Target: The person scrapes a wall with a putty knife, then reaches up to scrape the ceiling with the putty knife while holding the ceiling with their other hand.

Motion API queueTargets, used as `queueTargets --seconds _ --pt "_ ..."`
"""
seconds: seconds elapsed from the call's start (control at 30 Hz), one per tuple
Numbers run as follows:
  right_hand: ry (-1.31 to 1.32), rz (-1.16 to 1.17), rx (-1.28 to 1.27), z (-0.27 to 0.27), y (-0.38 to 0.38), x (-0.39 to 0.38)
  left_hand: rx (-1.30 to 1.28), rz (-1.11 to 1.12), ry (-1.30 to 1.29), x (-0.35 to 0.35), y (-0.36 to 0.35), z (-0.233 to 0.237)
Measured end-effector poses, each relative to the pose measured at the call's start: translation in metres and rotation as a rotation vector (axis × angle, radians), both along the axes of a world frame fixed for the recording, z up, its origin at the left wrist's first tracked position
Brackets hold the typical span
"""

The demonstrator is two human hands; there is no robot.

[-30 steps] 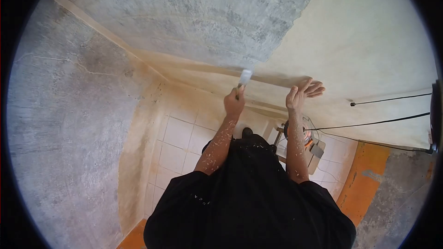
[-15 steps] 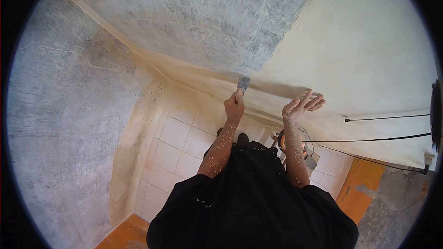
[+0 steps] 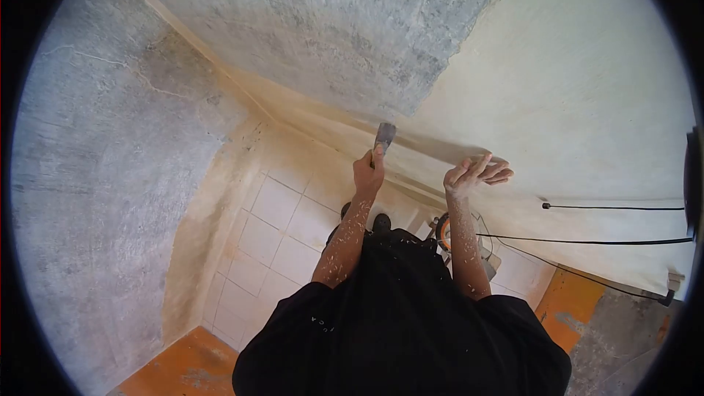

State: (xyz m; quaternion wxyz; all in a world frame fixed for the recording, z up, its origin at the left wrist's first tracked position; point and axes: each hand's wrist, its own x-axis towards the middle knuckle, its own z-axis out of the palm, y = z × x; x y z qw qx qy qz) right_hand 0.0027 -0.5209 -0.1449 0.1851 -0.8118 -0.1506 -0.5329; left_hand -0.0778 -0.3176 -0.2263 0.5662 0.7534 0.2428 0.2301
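Note:
My left hand [image 3: 368,174] is closed around the handle of a scraper [image 3: 386,134], its flat grey blade pointing up at the wall. The blade lies at or close to the lower edge of the bare grey patch; contact is hard to tell. My right hand [image 3: 475,174] has its fingers spread and holds nothing. It is raised beside the cream-painted wall [image 3: 557,95], and its fingertips seem to rest on or near the surface. Pale flakes cling to both forearms.
A rough grey scraped area [image 3: 315,37] covers the upper wall, and another grey wall [image 3: 110,176] stands at left. White floor tiles [image 3: 275,205] lie below. Black cables [image 3: 616,207] cross at right. An orange-and-black round object [image 3: 444,232] sits partly behind my right arm.
My view has shifted slightly. Both hands appear a little lower and to the left, with the scraper still in my left hand. The right fingers look slightly more bent.

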Motion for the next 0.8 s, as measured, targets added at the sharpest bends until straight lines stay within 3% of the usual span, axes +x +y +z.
queueTargets --seconds 0.07,0.17,0.27,0.47,0.57,0.67,0.8 --pt "0.014 -0.002 0.001 0.001 0.0 -0.001 0.006 -0.036 -0.005 -0.005 -0.002 0.025" --pt "0.013 -0.004 0.002 0.002 0.0 -0.003 -0.036 0.007 0.093 -0.01 0.0 -0.002" --pt "0.012 0.014 0.006 0.001 0.002 0.003 -0.042 -0.045 0.023 -0.002 -0.003 0.021" --pt "0.014 0.014 -0.005 -0.004 -0.003 -0.002 -0.027 -0.073 0.06 -0.009 -0.003 0.005" --pt "0.029 0.011 0.001 -0.003 -0.002 0.001 -0.043 -0.096 -0.026 -0.006 -0.002 0.022" --pt "0.033 -0.006 -0.009 -0.004 -0.004 -0.005 -0.021 -0.077 0.03 -0.002 -0.006 0.001" --pt "0.032 -0.003 -0.001 -0.006 -0.004 -0.002 -0.077 -0.105 -0.041 -0.002 -0.003 0.04"
